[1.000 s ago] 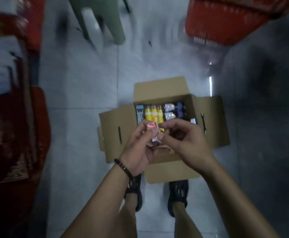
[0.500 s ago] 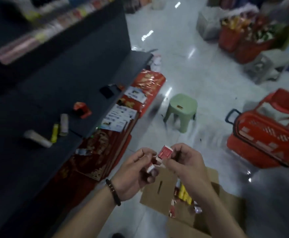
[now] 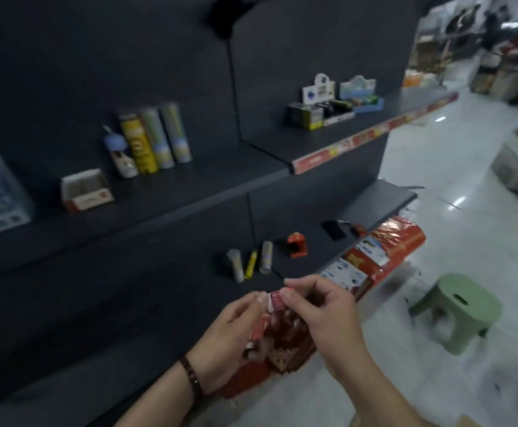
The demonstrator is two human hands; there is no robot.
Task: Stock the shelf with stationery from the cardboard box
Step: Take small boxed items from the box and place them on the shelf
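Observation:
My left hand (image 3: 231,337) holds a few small red and white packets (image 3: 259,326) in its curled fingers. My right hand (image 3: 322,309) pinches one small red packet (image 3: 277,300) between thumb and fingertips, right beside the left hand's packets. Both hands hover in front of the dark lower shelf (image 3: 313,251), where a few tubes (image 3: 253,265) and a red item (image 3: 297,245) lie. The upper shelf (image 3: 190,183) carries upright tubes (image 3: 153,140) and an open red and white carton (image 3: 86,189). Only a corner of the cardboard box (image 3: 467,422) shows at the bottom edge.
A green plastic stool (image 3: 464,306) stands on the white floor to the right. Red packaged goods (image 3: 384,251) are stacked under the lower shelf. Display boxes (image 3: 331,103) sit further along the upper shelf. Sacks and goods lie at the far right.
My view has swung up from the cardboard box to the shelves. Both hands rose with the red packets and now sit nearer the lower shelf.

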